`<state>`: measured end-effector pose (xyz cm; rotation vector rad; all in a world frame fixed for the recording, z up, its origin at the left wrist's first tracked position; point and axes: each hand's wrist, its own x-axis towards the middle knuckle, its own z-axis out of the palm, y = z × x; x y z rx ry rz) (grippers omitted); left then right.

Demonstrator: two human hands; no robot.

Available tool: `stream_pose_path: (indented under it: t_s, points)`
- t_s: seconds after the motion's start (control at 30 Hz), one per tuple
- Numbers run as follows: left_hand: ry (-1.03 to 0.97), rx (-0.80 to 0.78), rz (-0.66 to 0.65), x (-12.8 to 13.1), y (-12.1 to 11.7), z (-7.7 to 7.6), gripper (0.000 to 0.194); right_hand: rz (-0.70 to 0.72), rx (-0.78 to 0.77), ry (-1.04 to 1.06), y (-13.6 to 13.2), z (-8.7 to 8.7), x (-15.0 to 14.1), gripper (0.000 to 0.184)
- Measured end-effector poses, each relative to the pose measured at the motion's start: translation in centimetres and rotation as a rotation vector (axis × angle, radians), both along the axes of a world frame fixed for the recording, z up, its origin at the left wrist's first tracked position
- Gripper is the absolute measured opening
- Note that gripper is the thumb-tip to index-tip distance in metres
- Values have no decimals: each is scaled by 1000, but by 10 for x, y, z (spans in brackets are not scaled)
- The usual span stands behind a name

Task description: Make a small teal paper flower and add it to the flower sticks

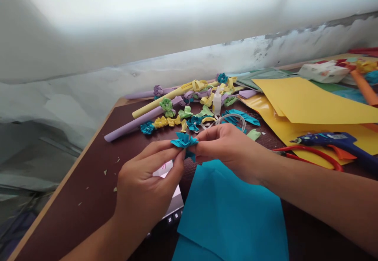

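Note:
A small blue folded paper flower with pointed petals is held up over the table between both hands. My left hand pinches its left side and underside with thumb and fingers. From the right, my right hand pinches the same flower between thumb and forefinger. Below the hands lie blue paper sheets. A phone with a lit screen and a pause symbol rests under my left hand, partly hidden by it.
Rolled purple and yellow paper tubes, paper flowers and a glue bottle lie behind. To the right are yellow sheets, a blue glue gun and red-handled scissors. A white wall stands behind the table.

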<state>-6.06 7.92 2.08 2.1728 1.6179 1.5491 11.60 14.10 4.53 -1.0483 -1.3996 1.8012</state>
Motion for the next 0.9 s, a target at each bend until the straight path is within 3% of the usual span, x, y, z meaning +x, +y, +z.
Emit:
stream_pose_path:
  t_s: [0.23, 0.9]
  points:
    - [33, 13, -20, -1, 1, -2, 15, 58, -27, 28, 3, -5, 3, 22]
    - [37, 12, 0, -1, -1, -1, 15, 63, -42, 55, 2, -2, 4, 26]
